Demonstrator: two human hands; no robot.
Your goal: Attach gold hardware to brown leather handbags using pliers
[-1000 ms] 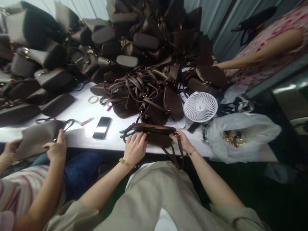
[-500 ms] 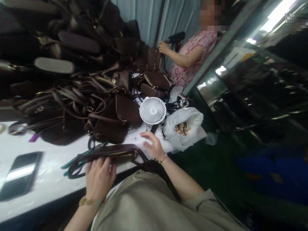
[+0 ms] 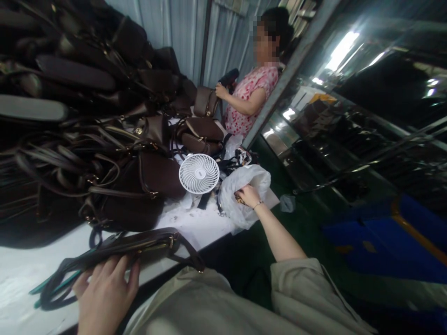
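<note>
Shifted the right hand (image 3: 248,195) away from the dark brown handbag (image 3: 139,244) since half a second earlier and out to the white plastic bag (image 3: 249,179); swung the view further right too. Kept the left hand (image 3: 104,298) on the handbag the whole time.

Then, going left to right. Spotted teal handles (image 3: 42,291) poking out from under the strap loop at far left, on the white table (image 3: 195,223). Had the left hand palm down at the handbag's near side, fingers loose and spread, tips touching the bag and its strap, not clamped round anything. Left that handbag lying flat along the table's near edge, long axis running from lower left up to the right, gold-ring end pointing right toward the plastic bag, one strap drooping off the edge there. Saw a big pile of brown bags (image 3: 115,153) just behind it, straps tangled all over. Noticed a small white fan (image 3: 199,173) right of the pile, face turned toward the camera, just beside the plastic bag. Got the right hand at the mouth of that bag, fingers curled down against some gold hardware (image 3: 240,200); couldn't tell whether pinching a piece or just touching. Caught a co-worker (image 3: 249,93) in a pink floral top further back, well apart, one hand on another brown bag (image 3: 206,101).
</note>
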